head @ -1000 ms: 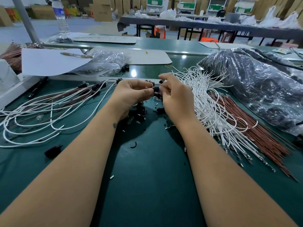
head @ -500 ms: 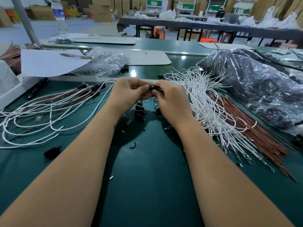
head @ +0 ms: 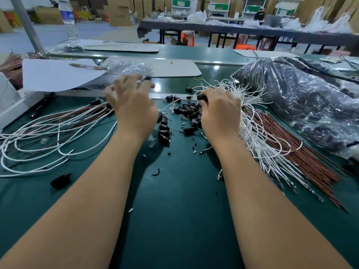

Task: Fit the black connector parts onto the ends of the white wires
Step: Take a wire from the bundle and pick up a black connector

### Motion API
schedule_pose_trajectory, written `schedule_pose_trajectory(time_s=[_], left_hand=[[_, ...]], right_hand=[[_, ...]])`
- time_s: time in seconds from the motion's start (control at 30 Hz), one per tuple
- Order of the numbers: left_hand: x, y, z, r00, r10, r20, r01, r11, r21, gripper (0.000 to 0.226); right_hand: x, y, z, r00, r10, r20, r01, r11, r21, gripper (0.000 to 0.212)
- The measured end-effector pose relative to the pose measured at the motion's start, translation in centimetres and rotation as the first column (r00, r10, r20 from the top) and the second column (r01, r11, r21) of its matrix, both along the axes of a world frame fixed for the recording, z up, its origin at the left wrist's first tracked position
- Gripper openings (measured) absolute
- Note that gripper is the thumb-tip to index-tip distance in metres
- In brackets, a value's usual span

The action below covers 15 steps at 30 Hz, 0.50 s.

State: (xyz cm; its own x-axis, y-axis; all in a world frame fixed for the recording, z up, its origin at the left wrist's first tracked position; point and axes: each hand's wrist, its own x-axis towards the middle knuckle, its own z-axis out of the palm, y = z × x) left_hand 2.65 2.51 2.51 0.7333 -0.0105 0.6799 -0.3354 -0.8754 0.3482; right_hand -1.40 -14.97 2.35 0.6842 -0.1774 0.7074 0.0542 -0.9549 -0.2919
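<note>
My left hand [head: 134, 107] is blurred, its fingers spread and loosely bent, hovering over the near end of the left pile of white wires [head: 48, 133], several of which carry black ends. I see nothing in it. My right hand [head: 220, 111] is curled at the edge of the loose white wire bundle [head: 258, 136], pinching a black connector [head: 202, 98] at its fingertips. A heap of black connector parts [head: 184, 113] lies on the green table [head: 174, 210] between my hands.
Brown wires [head: 295, 158] lie beside the white bundle. A large dark plastic bag [head: 301, 98] fills the right. A clear bag [head: 128, 67], a white sheet [head: 54, 74] and a water bottle [head: 70, 22] sit at the back left. A stray black part [head: 60, 180] lies front left.
My hands were together at the centre working one connector. They have parted: the left swung left and up over the left wire pile, the right moved right to the connector heap.
</note>
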Motion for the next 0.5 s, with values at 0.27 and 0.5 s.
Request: schedule_pose_trajectory(time_s=[0.27,0.5], left_hand=[[-0.5,-2.0,-0.1,0.947,-0.320,0.039,0.312,0.941,0.132,0.021],[0.8,-0.2,-0.3,0.992,-0.023,0.124,0.003,0.987,0.160,0.021]], right_hand=[[-0.1,0.7,0.0,0.986,0.135,-0.094,-0.141,0.988,-0.062,0.016],[0.2,-1.8,0.1,0.981,-0.054,-0.185,0.057,0.998,0.011,0.015]])
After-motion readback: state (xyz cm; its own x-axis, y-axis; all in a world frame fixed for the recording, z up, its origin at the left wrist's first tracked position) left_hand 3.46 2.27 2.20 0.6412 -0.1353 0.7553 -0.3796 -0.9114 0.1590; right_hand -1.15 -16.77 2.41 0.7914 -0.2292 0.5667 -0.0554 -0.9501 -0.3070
